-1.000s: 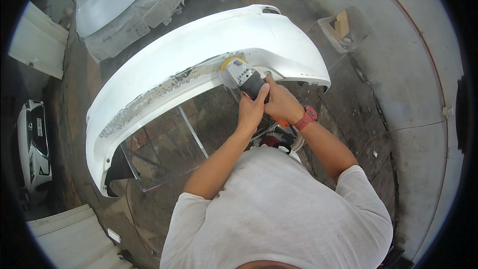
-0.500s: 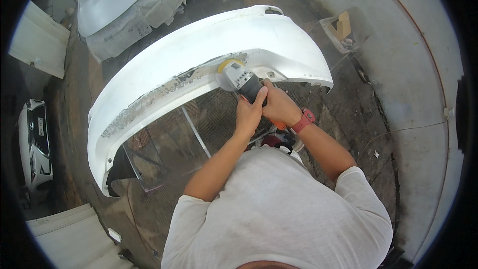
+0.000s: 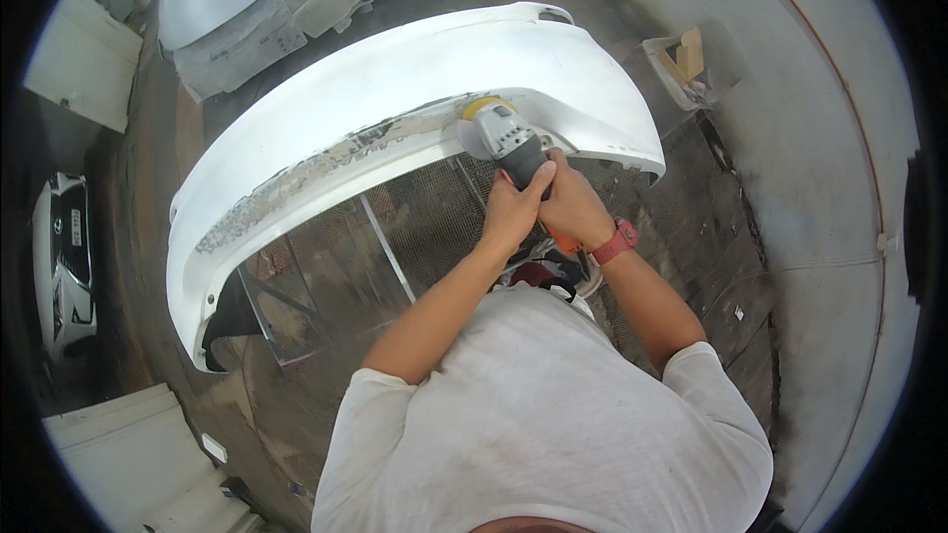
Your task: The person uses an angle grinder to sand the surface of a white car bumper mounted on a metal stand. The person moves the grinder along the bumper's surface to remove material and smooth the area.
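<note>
A white car bumper [image 3: 415, 69] curves across the view in front of me. Along its lower recess runs a rough, stripped strip [image 3: 316, 163] of grey and bare patches. Both my hands are wrapped round a grey and black angle grinder [image 3: 513, 143]: my left hand [image 3: 512, 209] on the near left of its body, my right hand [image 3: 576, 207] farther back on the right, near an orange part. The grinder's yellow disc [image 3: 484, 107] lies against the right end of the stripped strip. Most of the grip is hidden under my fingers.
Metal stand bars [image 3: 387, 247] show under the bumper. A masked car panel [image 3: 267, 30] is at the upper left, a white car [image 3: 67, 257] at far left. Right of the bumper sits a bin with cardboard [image 3: 683, 64], near the wall [image 3: 820, 168].
The grinder and both hands have shifted to the right along the bumper's recess, its disc nearing the right end of the stripped strip. Both hands keep their grip.
</note>
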The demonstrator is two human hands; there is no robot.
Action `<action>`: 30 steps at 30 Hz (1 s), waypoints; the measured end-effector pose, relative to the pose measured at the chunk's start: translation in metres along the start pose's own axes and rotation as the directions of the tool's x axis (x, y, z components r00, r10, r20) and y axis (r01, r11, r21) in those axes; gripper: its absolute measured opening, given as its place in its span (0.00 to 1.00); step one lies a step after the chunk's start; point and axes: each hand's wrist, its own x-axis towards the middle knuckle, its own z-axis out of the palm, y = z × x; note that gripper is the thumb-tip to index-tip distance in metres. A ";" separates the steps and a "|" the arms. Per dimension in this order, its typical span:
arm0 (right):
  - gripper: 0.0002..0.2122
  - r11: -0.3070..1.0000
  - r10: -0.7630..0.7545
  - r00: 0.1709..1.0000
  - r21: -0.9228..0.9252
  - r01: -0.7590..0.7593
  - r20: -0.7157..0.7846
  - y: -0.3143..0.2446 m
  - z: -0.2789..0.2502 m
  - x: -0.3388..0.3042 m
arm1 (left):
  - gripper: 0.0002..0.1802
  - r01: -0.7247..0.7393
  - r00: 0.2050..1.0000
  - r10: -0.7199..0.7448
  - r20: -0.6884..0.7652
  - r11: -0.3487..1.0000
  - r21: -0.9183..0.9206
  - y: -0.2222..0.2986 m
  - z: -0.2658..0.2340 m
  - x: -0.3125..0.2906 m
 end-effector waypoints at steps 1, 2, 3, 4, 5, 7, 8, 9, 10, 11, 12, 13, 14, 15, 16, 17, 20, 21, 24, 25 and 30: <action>0.25 0.999 0.000 1.000 -0.032 0.001 0.021 0.004 -0.004 -0.001 | 0.41 0.018 1.000 -0.018 0.005 0.999 -0.036 -0.002 0.004 -0.002; 0.24 0.998 0.000 0.999 -0.065 0.003 0.042 0.008 -0.008 -0.001 | 0.41 0.036 0.999 -0.036 0.011 0.997 -0.072 -0.004 0.009 -0.005; 0.24 0.995 0.001 0.998 -0.097 0.004 0.060 0.008 -0.011 0.000 | 0.41 0.054 0.998 -0.052 0.020 0.993 -0.107 -0.006 0.012 -0.005; 0.23 0.996 0.004 0.998 -0.085 0.001 0.055 0.006 -0.010 -0.001 | 0.40 0.069 0.998 -0.070 -0.005 0.991 -0.112 -0.007 0.013 -0.006; 0.22 0.997 0.007 0.999 -0.074 -0.003 0.050 0.003 -0.009 -0.003 | 0.40 0.064 0.998 -0.065 -0.011 0.997 -0.053 -0.008 0.011 -0.004; 0.23 0.999 0.004 0.998 -0.047 -0.001 0.055 0.003 -0.007 -0.005 | 0.40 0.068 0.998 -0.067 -0.016 0.995 0.077 -0.001 0.006 -0.007; 0.23 0.999 -0.009 0.998 -0.037 0.011 0.066 0.004 -0.007 -0.003 | 0.39 0.072 0.997 -0.071 -0.014 0.997 0.016 0.000 0.006 -0.010; 0.24 0.999 -0.027 0.997 -0.026 0.029 0.073 0.002 -0.007 0.000 | 0.38 0.068 0.998 -0.069 -0.012 0.997 -0.043 0.001 0.005 -0.013; 0.24 0.998 -0.031 0.994 -0.043 0.035 0.103 -0.001 -0.008 0.001 | 0.37 0.064 0.998 -0.066 -0.011 0.993 -0.102 0.002 0.005 -0.016; 0.25 0.997 -0.034 0.990 -0.059 0.042 0.134 -0.006 -0.008 0.001 | 0.37 0.053 0.997 -0.057 -0.046 0.994 -0.094 0.002 0.004 -0.018; 0.25 0.996 -0.036 0.985 -0.077 0.049 0.168 -0.010 -0.006 0.001 | 0.36 0.043 0.995 -0.051 -0.083 0.995 -0.088 0.002 0.001 -0.020; 0.25 0.996 -0.069 0.989 -0.053 0.077 0.134 -0.012 -0.002 0.002 | 0.36 0.034 0.992 -0.044 -0.121 0.996 -0.082 0.001 -0.001 -0.021; 0.25 0.994 -0.101 0.990 -0.029 0.105 0.099 -0.013 0.003 0.002 | 0.35 0.030 0.994 -0.035 -0.107 0.999 -0.045 0.002 -0.006 -0.019; 0.25 0.991 -0.135 0.989 -0.004 0.136 0.065 -0.014 0.008 0.002 | 0.35 0.025 0.995 -0.026 -0.096 1.000 -0.006 0.004 -0.012 -0.018; 0.24 0.990 -0.140 0.986 -0.009 0.141 0.093 -0.014 0.010 0.002 | 0.34 0.020 0.996 -0.017 -0.084 0.999 0.033 0.006 -0.017 -0.018; 0.24 0.989 -0.145 0.982 -0.014 0.147 0.120 -0.013 0.011 0.003 | 0.34 0.015 0.995 -0.016 -0.099 1.000 -0.015 0.001 -0.019 -0.021; 0.23 0.987 -0.154 0.972 -0.023 0.161 0.177 -0.024 0.017 0.009 | 0.33 -0.017 0.989 0.003 -0.146 0.995 -0.098 -0.008 -0.026 -0.024; 0.23 0.988 -0.147 0.969 -0.024 0.155 0.198 -0.028 0.020 0.008 | 0.33 -0.014 0.986 0.000 -0.165 0.996 -0.088 -0.007 -0.031 -0.026; 0.23 0.993 -0.119 0.980 0.033 0.116 0.162 -0.040 0.030 0.006 | 0.40 -0.019 0.980 0.024 -0.197 0.999 0.028 -0.002 -0.046 -0.027; 0.23 0.991 -0.132 0.973 0.006 0.133 0.191 -0.041 0.032 0.007 | 0.43 -0.024 0.979 0.040 -0.201 0.996 0.083 0.000 -0.050 -0.026; 0.23 0.976 -0.202 0.955 -0.034 0.214 0.217 -0.047 0.045 0.012 | 0.42 -0.065 0.961 0.059 -0.269 0.998 -0.011 0.000 -0.060 -0.033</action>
